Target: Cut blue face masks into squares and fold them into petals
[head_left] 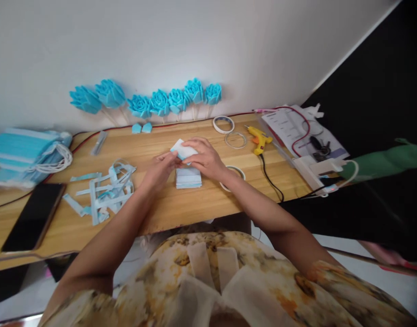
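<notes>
Between both hands is a small piece of pale blue and white mask fabric (181, 151), held just above the wooden table. My left hand (164, 164) pinches its lower left edge. My right hand (206, 159) grips it from the right, fingers curled over the top. Under the hands lies a stack of cut light blue fabric pieces (188, 178). Left of my left wrist is a tangled pile of cut mask strips (108, 190). A roll of tape (241, 171) sits partly behind my right wrist.
Blue fabric flowers on sticks (159, 102) lean along the wall. A yellow glue gun (260, 138) with a black cable lies right, near a white tape roll (223, 124). At left are a phone (33, 217) and packed blue masks (24, 152). A power strip (313, 175) borders the right edge.
</notes>
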`<state>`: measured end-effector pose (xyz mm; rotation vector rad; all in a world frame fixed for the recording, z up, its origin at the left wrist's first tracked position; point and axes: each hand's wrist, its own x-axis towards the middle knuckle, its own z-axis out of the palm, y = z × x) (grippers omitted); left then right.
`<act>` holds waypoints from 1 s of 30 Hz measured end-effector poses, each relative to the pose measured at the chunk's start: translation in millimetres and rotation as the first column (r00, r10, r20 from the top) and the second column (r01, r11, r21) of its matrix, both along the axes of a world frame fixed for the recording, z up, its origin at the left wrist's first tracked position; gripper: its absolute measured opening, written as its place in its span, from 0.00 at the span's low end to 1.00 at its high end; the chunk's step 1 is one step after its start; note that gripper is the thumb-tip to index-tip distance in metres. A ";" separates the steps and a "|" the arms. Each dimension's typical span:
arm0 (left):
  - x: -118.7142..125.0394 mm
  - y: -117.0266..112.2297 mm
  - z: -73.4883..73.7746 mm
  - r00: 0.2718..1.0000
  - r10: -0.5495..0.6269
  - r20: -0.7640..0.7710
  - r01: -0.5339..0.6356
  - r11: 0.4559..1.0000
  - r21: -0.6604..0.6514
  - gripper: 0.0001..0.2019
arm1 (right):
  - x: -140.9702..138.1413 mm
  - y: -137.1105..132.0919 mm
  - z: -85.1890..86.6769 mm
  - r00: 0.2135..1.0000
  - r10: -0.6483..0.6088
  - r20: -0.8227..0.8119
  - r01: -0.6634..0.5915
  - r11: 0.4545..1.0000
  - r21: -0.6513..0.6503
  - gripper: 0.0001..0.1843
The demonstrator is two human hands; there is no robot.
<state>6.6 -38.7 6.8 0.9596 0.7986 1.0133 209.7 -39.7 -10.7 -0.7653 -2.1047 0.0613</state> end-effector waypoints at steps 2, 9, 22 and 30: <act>-0.1 0.5 -0.2 1.000 -0.024 0.013 0.024 1.000 -0.002 0.20 | 0.7 0.7 -1.4 1.000 -0.006 -0.004 0.006 0.999 -0.038 0.12; -2.0 2.3 -5.0 0.999 0.030 -0.041 -0.030 0.999 -0.013 0.17 | -1.0 -2.1 -0.5 1.000 -0.005 0.010 0.005 0.999 -0.042 0.13; -0.9 1.1 -0.3 0.998 0.051 -0.030 -0.052 0.998 -0.023 0.14 | -2.8 -4.7 4.1 0.999 -0.034 0.012 0.035 0.992 -0.125 0.08; -2.2 1.1 -1.8 1.000 0.029 0.007 -0.029 0.999 -0.028 0.14 | -3.1 -5.6 3.6 0.999 -0.040 0.008 0.040 0.997 -0.066 0.08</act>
